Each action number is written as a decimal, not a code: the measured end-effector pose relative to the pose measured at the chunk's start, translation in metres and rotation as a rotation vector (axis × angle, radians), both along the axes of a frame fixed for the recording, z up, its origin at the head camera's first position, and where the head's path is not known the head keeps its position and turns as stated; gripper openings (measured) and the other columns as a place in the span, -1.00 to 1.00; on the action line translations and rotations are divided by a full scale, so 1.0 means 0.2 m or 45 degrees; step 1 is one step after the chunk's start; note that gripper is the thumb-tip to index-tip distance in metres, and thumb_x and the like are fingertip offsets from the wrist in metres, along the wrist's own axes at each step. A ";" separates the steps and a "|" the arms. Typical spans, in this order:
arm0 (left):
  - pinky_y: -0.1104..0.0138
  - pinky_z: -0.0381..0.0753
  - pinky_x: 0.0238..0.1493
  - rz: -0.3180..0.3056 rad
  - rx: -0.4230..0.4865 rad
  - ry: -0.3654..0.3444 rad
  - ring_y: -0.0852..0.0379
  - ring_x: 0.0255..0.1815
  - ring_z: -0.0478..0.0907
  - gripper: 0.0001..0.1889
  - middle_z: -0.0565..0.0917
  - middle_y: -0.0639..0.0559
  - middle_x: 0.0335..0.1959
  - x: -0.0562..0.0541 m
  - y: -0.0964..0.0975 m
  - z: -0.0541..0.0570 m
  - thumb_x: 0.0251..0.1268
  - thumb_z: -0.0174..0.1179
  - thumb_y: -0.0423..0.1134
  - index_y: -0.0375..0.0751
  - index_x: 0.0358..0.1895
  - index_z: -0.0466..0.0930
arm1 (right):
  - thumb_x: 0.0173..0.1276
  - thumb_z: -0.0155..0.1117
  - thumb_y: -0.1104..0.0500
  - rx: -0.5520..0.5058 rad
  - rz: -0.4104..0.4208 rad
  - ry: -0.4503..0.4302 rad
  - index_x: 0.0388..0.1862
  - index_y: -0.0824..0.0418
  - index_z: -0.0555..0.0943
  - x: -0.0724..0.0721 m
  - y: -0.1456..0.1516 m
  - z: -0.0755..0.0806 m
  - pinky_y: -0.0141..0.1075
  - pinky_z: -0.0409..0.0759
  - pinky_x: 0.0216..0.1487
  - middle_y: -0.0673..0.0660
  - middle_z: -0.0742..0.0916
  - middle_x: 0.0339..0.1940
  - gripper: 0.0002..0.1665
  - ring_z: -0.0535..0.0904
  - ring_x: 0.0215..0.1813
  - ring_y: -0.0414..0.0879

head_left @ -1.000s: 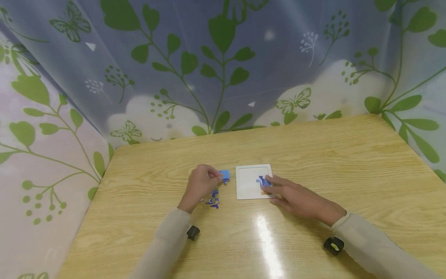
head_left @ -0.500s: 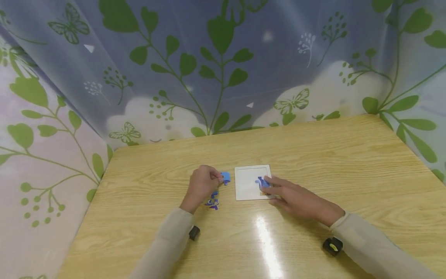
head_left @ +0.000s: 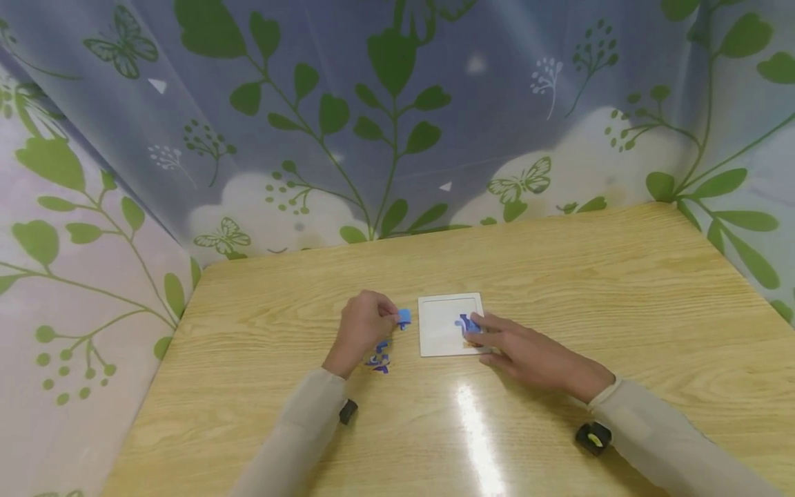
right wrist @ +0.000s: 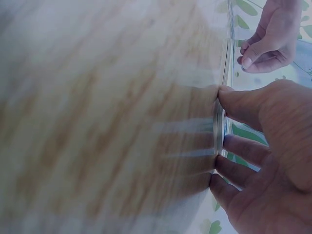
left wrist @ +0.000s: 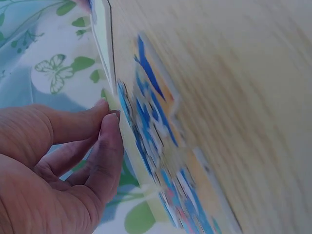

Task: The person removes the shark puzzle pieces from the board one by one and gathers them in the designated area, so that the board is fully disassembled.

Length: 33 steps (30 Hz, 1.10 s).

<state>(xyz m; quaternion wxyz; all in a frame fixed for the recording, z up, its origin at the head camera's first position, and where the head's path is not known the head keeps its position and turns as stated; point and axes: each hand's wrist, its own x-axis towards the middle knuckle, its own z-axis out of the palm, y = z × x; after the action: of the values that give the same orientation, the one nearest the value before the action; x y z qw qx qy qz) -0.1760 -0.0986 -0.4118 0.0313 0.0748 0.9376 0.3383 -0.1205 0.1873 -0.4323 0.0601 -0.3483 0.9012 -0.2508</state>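
In the head view my left hand pinches a light blue puzzle piece between thumb and fingertips, just left of a white square puzzle tray. The left wrist view shows only a dark edge of this piece. More blue puzzle pieces lie on the table below the left hand; in the left wrist view these pieces look piled together. My right hand rests with extended fingers on the tray's right side. Its fingers partly cover fitted blue puzzle pieces in the tray's lower right corner.
A light wood table carries everything. Its back edge meets a blue curtain printed with leaves and butterflies. Black wrist devices, one on the left and one on the right, hang under the sleeves.
My left hand has shifted slightly right toward the tray with the puzzle piece, which seems turned a little. The right hand stays on the tray.
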 end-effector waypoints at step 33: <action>0.40 0.59 -0.32 -0.196 -0.009 -0.136 0.21 -0.43 0.60 -0.95 0.72 0.10 -0.47 -0.02 0.40 -0.03 0.21 0.43 -0.33 -0.24 -0.36 0.80 | 0.51 0.24 0.23 0.030 0.034 0.026 0.39 0.39 0.47 -0.02 0.00 0.00 0.11 0.43 0.33 0.46 0.36 0.49 -0.47 0.27 0.49 0.37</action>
<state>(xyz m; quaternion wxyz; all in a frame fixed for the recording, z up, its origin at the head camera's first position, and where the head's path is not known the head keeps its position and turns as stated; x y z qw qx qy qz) -0.1798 -0.0176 -0.4169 0.1073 0.1284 0.9273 0.3349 -0.1240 0.1871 -0.4326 0.0584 -0.3620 0.8999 -0.2360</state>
